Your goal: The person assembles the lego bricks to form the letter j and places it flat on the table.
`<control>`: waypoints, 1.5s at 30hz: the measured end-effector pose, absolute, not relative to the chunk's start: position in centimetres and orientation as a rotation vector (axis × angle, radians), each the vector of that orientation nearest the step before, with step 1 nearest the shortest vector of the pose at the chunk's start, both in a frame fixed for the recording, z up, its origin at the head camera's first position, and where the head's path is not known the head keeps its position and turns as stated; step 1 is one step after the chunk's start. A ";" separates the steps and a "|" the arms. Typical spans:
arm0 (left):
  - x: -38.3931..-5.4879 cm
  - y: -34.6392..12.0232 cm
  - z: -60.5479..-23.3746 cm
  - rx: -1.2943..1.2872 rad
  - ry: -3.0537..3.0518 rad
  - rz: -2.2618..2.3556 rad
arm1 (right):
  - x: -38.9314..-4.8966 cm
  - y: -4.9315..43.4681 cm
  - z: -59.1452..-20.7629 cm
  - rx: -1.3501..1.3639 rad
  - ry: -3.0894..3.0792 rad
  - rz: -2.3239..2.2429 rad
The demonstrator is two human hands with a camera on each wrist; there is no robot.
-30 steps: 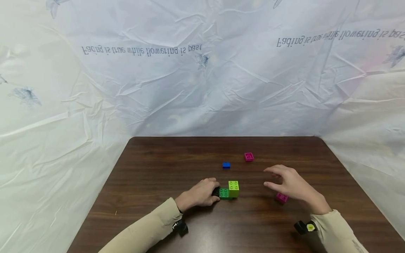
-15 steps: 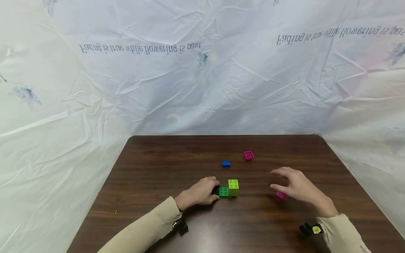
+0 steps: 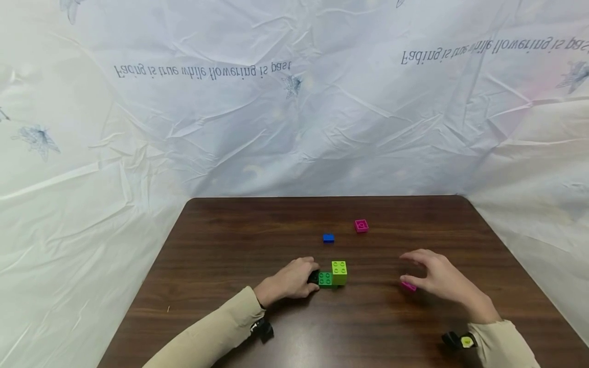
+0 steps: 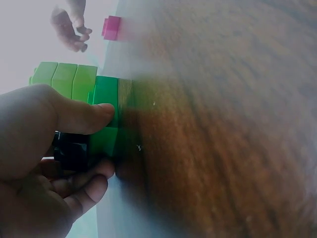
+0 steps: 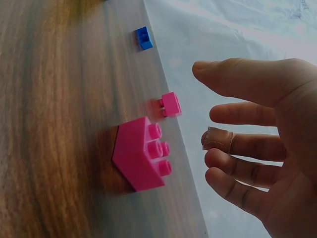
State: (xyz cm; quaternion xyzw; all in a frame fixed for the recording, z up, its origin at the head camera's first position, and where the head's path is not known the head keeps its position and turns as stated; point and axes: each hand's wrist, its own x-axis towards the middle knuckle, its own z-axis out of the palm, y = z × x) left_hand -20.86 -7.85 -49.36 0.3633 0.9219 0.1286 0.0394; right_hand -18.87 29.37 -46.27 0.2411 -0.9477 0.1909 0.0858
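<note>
Left hand [image 3: 291, 279]: pinch grip, thumb and fingers on opposite sides of a block assembly, parted only by the width of the held end. That end carries a black brick [image 4: 73, 152]; the green part [image 3: 325, 278] shows at 3 o'clock of the hand, the lime-green part [image 3: 339, 273] standing taller beyond it. Assembly sits on the brown table [image 3: 230, 230].

Right hand [image 3: 437, 276]: holds nothing; thumb well apart from loosely bent fingers, a wrap [image 5: 219, 139] round one. The studded pink brick [image 5: 138, 156] is near, apart from the fingertips.

Positions, head view, from the assembly: studded pink brick at 3 o'clock; blue brick [image 3: 328, 238] at 12; second pink brick [image 3: 361, 226] at 1, farther out.
</note>
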 end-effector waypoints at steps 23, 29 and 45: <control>-21.5 -8.3 -49.2 1.133 2.830 0.400 | -18.8 30.2 -48.0 0.692 -2.900 0.605; -21.1 -8.2 -49.1 1.131 2.820 0.428 | -18.8 30.5 -48.4 0.686 -2.947 0.624; -21.0 -8.1 -49.4 1.130 2.810 0.428 | -18.5 30.1 -48.4 0.647 -3.045 0.563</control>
